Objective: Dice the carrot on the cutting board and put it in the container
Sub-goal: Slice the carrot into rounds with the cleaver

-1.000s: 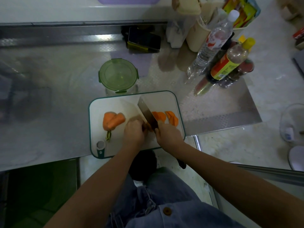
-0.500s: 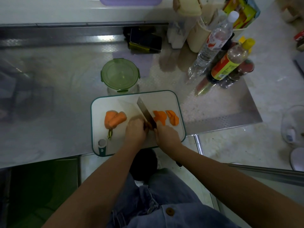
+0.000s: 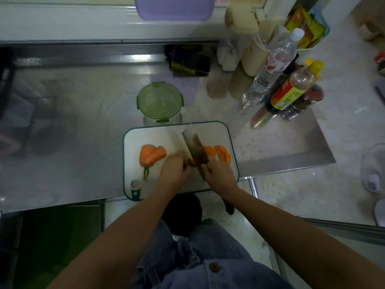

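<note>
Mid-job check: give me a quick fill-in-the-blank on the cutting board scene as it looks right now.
The right hand grips the cleaver; thin carrot slices lie on the blade's ___ side. The round container beyond the cutting board wears a ___ lid. The big carrot chunks lie to the ___ of the left hand.
Missing words: right; green; left.
</note>
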Available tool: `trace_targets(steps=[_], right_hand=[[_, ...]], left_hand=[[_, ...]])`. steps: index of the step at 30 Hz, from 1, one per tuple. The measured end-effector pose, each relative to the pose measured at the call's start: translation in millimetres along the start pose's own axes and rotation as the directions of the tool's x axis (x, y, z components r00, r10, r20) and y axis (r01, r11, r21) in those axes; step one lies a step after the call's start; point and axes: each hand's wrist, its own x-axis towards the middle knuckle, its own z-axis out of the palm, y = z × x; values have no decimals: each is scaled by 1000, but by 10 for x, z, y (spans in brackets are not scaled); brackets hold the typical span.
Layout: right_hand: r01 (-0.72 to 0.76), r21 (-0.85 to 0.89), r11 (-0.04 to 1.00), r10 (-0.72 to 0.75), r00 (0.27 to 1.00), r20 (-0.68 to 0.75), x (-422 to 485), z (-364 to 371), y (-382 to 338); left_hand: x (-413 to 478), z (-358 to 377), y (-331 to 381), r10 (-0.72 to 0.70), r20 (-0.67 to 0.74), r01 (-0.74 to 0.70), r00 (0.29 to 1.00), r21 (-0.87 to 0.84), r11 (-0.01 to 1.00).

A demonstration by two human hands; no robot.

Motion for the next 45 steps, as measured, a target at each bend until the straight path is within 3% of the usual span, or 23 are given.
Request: trace_targets(steps=[4,8,10,12,19,22,27,30,32,45], right_hand=[[107,75,991,-108,994,9,-3,-49,-53],[120,92,988,-125,991,51,56,24,-155],[83,125,989,-89,995,45,96,81,-207],[62,154,986,-67,997,29,142,133,-265],[88,111,990,-86,996,-16,222,263,-429],[70,126,990,-67,997,-22,219,268,-444],[71,152,986,-71,997,-6,237,264,-375],[48,170,984,-50,999,11,249,252,-345],[52,145,988,-56,998,23,255,244,-322],[81,131,988,-83,996,11,266,136,-192]], left_hand=[[-138,-330,-166,-54,-282,11,958,-150,989],[-151,-569,-554,-413,-482,269,773,-340,901],[-161,-646,-807,-557,-496,406,667,-384,829],[-175,-700,-1018,-623,-464,495,630,-379,782],[-173,-755,-1345,-706,-306,604,639,-369,706],[-159,-774,-1276,-627,-368,561,686,-281,779],[-129,-729,-970,-314,-531,367,787,-6,930],[-85,-626,-868,-41,-391,129,920,203,971],[-51,-541,-813,80,-267,-6,960,267,964],[-26,-341,-559,205,-126,-118,971,493,862]])
